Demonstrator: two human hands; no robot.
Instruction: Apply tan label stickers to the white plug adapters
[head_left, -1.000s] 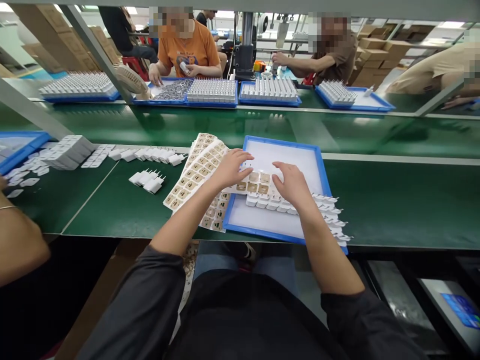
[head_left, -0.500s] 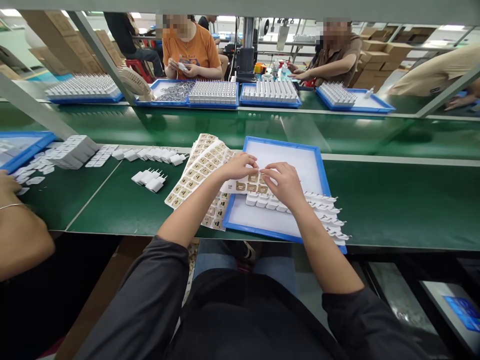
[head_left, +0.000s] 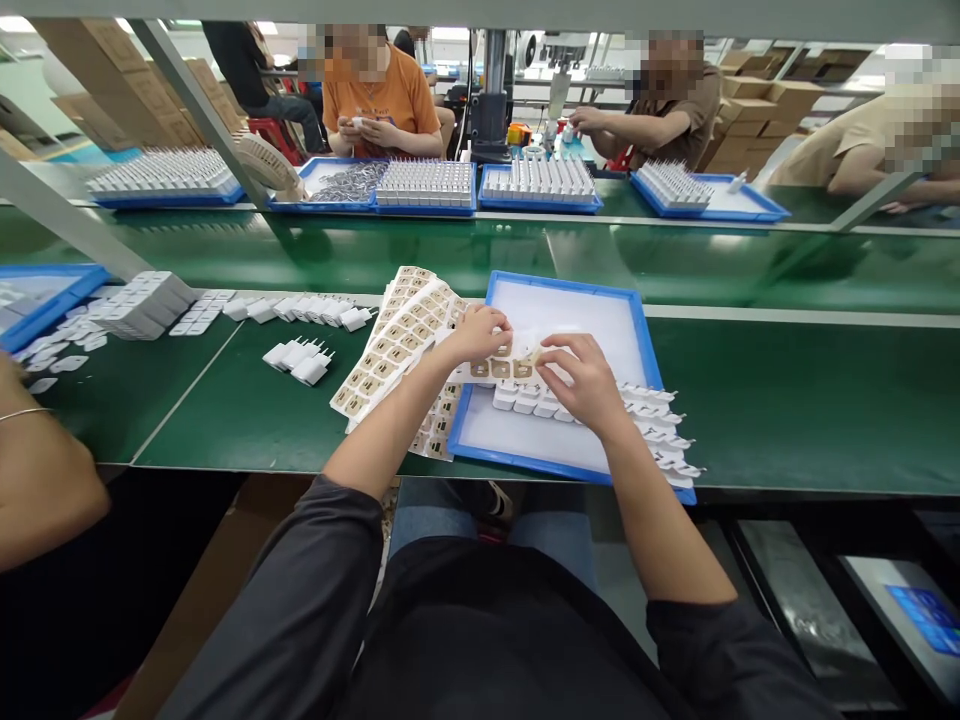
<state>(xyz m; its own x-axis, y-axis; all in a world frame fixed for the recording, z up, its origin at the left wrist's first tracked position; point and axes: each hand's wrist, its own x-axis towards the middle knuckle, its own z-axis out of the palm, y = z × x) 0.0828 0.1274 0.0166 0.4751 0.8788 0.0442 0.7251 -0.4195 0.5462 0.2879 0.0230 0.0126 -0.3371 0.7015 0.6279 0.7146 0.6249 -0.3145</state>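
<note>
My left hand point(head_left: 482, 335) is closed on the upper edge of a white sheet of tan stickers point(head_left: 480, 370), holding it over the blue-rimmed tray point(head_left: 547, 468). At the sheet's right side, my right hand point(head_left: 583, 385) pinches a tan sticker point(head_left: 531, 360) that looks partly lifted from the backing. Just below the sheet, white plug adapters point(head_left: 525, 400) lie in a row in the tray, and more adapters point(head_left: 664, 435) with metal pins lie along its right side, partly behind my right forearm. Several more sticker sheets point(head_left: 394, 350) are fanned out under my left forearm.
Loose white plug adapters point(head_left: 300, 358) lie on the green bench to the left, near stacked white pieces point(head_left: 146, 303). A co-worker's arm point(head_left: 49, 455) is at the far left. Across the green belt point(head_left: 420, 250), people work behind trays of adapters point(head_left: 426, 185).
My right hand has moved right, away from my left hand, with a sticker drawn up at its fingertips. My left hand has barely shifted. Across the belt, co-workers' hands have moved.
</note>
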